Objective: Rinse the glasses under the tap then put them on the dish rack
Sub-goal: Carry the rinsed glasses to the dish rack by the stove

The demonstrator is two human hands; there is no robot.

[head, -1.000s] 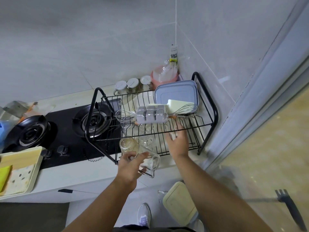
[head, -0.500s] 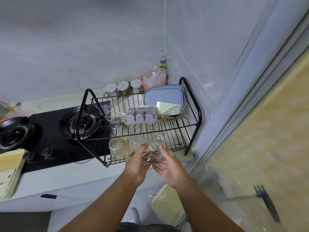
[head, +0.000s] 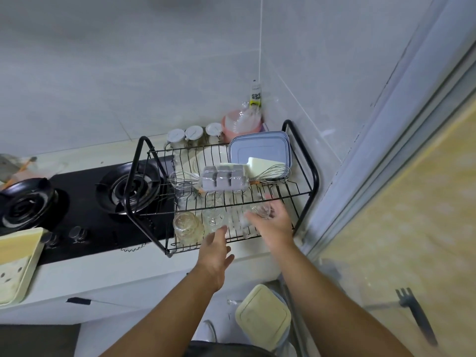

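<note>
Blur smears your right hand (head: 274, 224): a glass (head: 261, 210) lies between its thumb and spread fingers over the dish rack's (head: 314, 176) lower tier, but whether you grip it cannot be told. Your left hand (head: 215, 249) hangs at the rack's front edge, fingers loose, holding nothing. Another glass (head: 188, 226) stands there, half-screened by wires. Pale worktop (head: 144, 269), gas hob (head: 85, 228), tiled corner.

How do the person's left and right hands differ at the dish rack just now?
The left hand holds nothing at the rack's front edge; the right hand reaches further in, over the lower tier. A clear glass sits at the right hand's fingers, none at the left's; blur hides whether it is gripped. Both hands have spread fingers.
</note>
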